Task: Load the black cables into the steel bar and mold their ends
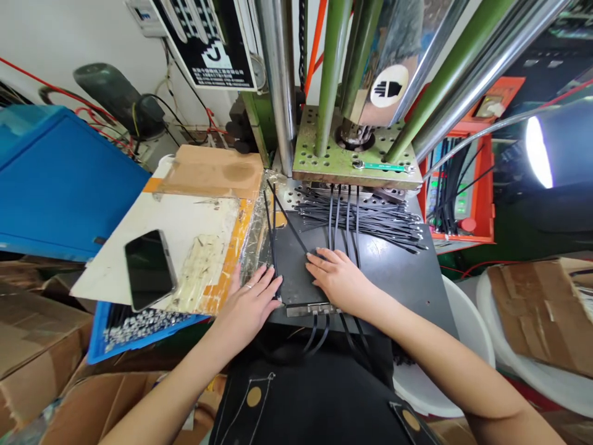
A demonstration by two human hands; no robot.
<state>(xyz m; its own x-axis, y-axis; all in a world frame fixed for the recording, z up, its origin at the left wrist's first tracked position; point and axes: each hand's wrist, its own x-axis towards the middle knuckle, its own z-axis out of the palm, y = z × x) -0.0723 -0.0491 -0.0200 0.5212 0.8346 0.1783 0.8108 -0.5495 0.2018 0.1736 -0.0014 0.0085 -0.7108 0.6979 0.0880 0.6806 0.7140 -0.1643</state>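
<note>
My left hand [248, 303] lies at the left edge of a dark metal plate [294, 272], fingers stretched and spread. Its fingertips are beside the near end of a thin black strap [270, 228]. On the plate, my right hand [340, 278] rests with its fingers extended; their tips touch the lower end of a slanting black strap [293, 227]. Several black straps [348, 216] run from under the press down past my right hand. Their near ends pass through a small metal fixture [306, 310] at the front edge and curl toward my apron.
A green press [356, 176] stands ahead, with a wrench [382, 167] on it. Loose straps [370, 219] are piled below. At left, a phone [151, 269] lies on cardboard above a blue tray [97, 346] of metal-ended parts. An orange-red control box [484, 210] and lamp [556, 148] stand right.
</note>
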